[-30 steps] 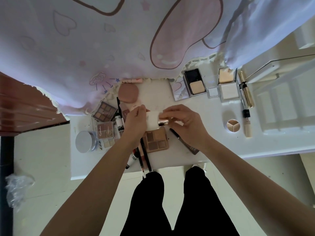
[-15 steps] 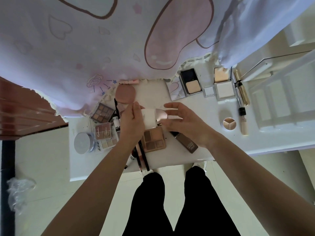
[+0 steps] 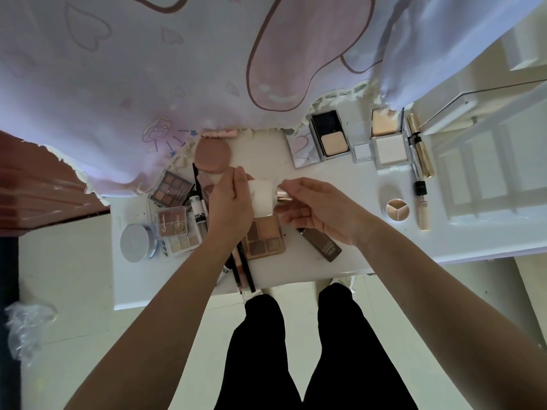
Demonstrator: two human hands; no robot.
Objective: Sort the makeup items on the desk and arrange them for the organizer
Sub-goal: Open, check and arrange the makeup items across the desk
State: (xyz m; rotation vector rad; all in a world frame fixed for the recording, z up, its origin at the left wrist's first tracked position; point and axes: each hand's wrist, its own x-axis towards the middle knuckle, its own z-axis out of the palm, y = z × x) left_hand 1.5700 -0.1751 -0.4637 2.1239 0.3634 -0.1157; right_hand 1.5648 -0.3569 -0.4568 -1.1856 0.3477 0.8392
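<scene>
Lilac printed cloth (image 3: 148,69) drapes over the far edge of the white desk (image 3: 370,235), and a white organizer (image 3: 488,179) with open compartments stands at the right end. Along the back, compacts (image 3: 330,137) lie lined up side by side, while palettes (image 3: 170,190), a round jar (image 3: 136,242) and pencils (image 3: 242,267) sit heaped on the left, unsorted.

Over the middle of the desk, just above a brown palette (image 3: 266,238), the left hand (image 3: 231,202) grips a white bottle (image 3: 260,199) around its body. The right hand (image 3: 319,208) pinches its rose-gold cap (image 3: 282,194) between thumb and fingers.

The step looks like checking or tightening the cap before the bottle is placed. Next it probably needs a spot on the sorted right side, set down without nudging the compacts.
</scene>
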